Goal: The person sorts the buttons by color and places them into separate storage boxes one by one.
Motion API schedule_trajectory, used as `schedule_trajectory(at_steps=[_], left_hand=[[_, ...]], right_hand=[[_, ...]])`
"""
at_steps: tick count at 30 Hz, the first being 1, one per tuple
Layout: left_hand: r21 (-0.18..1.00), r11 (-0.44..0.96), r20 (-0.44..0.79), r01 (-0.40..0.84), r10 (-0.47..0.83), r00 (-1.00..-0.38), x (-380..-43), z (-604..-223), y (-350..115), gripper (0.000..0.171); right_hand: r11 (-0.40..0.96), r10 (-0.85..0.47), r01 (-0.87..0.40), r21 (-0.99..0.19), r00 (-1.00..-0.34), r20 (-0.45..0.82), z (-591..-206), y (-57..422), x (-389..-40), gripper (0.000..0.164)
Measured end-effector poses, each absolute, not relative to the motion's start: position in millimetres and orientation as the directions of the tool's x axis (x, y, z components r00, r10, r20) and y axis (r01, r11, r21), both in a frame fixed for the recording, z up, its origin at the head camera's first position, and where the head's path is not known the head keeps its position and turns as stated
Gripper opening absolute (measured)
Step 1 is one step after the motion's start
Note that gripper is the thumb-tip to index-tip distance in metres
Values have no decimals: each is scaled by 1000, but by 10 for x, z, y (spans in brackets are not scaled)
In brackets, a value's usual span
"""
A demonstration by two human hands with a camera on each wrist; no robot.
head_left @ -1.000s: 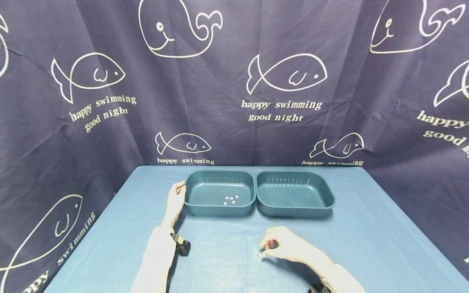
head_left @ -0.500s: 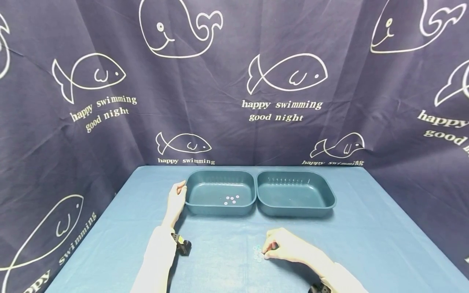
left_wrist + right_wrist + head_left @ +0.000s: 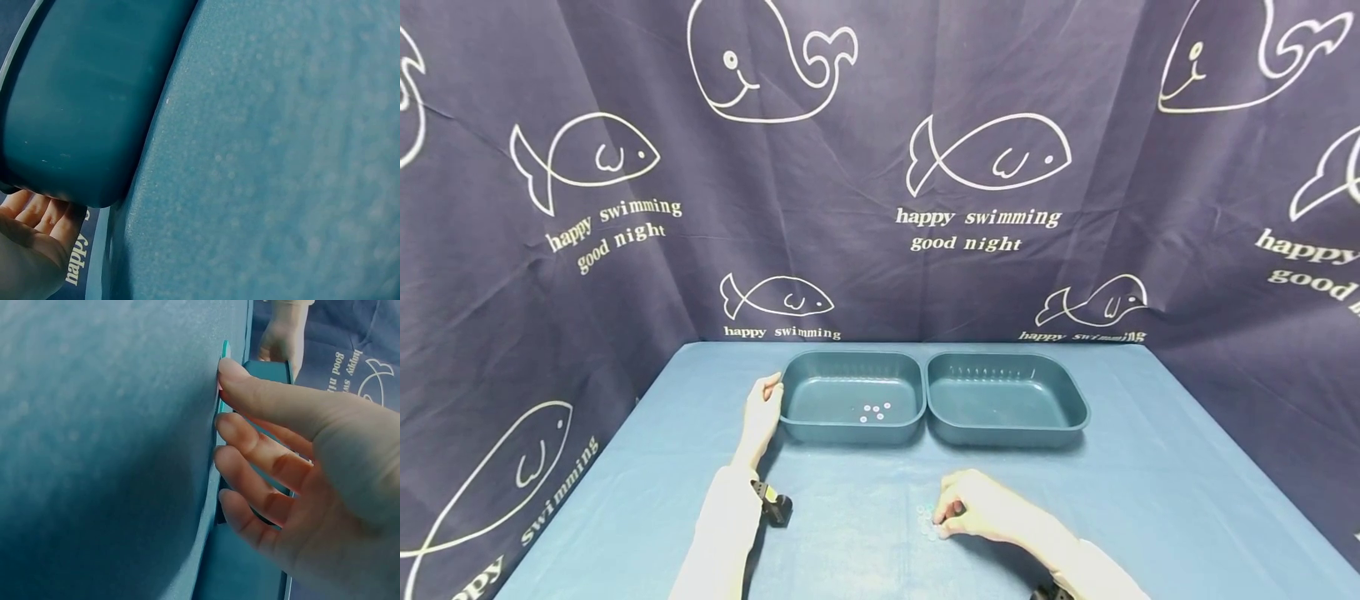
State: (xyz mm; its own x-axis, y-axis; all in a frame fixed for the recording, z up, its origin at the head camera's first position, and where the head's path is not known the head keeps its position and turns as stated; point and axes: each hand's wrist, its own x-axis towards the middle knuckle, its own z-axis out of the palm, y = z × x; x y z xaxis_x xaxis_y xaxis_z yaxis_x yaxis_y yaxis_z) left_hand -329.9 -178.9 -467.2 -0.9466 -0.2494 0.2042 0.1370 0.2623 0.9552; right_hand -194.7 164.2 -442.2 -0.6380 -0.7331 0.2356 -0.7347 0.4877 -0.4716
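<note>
My left hand [image 3: 762, 414] rests at the left end of the left teal tray [image 3: 852, 432]. In the left wrist view its fingers [image 3: 53, 219] lie fairly straight against the tray's outer wall. Several small pale discs, button-like [image 3: 876, 409], lie on that tray's floor. On the cloth in front of the trays my right hand [image 3: 973, 506] is bent down over a cluster of small clear and teal discs [image 3: 922, 518]. Its thumb and fingertips meet the cloth there. A teal disc edge [image 3: 225, 347] shows beyond the thumb; whether a disc is between the fingertips is hidden.
The right teal tray [image 3: 1007, 433] stands beside the left one, their ends nearly touching. Light blue cloth [image 3: 842, 517] covers the table. A dark curtain with fish drawings [image 3: 880, 167] hangs behind and at the sides.
My right hand shifts only slightly over the disc cluster, its fingertips working at the same spot. The left hand and both trays keep their places.
</note>
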Motion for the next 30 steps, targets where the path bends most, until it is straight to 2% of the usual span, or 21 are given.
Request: schedule_trajectory(at_steps=[6, 13, 16, 23, 30], left_hand=[[956, 251, 211, 149, -244, -946, -3290, -4669, -1789, 34], [957, 248, 212, 150, -246, -946, -3286, -4668, -1790, 34], [957, 250, 213, 150, -247, -945, -3287, -4670, -1791, 34], [955, 252, 217, 154, -244, -945, -3285, -4665, -1790, 35], [956, 256, 208, 143, -245, -947, -3286, -4664, -1788, 34]], right_hand=[[507, -757, -788, -349, -601, 258, -4423, 1640, -1960, 5], [499, -780, -826, -264, -560, 278, -4429, 1641, -1964, 4], [490, -784, -827, -275, -556, 276, -4426, 1646, -1964, 5], [454, -755, -801, -389, -578, 309, -4433, 1666, -1982, 4], [448, -728, -803, -393, -582, 361, -4415, 1688, -1987, 4]])
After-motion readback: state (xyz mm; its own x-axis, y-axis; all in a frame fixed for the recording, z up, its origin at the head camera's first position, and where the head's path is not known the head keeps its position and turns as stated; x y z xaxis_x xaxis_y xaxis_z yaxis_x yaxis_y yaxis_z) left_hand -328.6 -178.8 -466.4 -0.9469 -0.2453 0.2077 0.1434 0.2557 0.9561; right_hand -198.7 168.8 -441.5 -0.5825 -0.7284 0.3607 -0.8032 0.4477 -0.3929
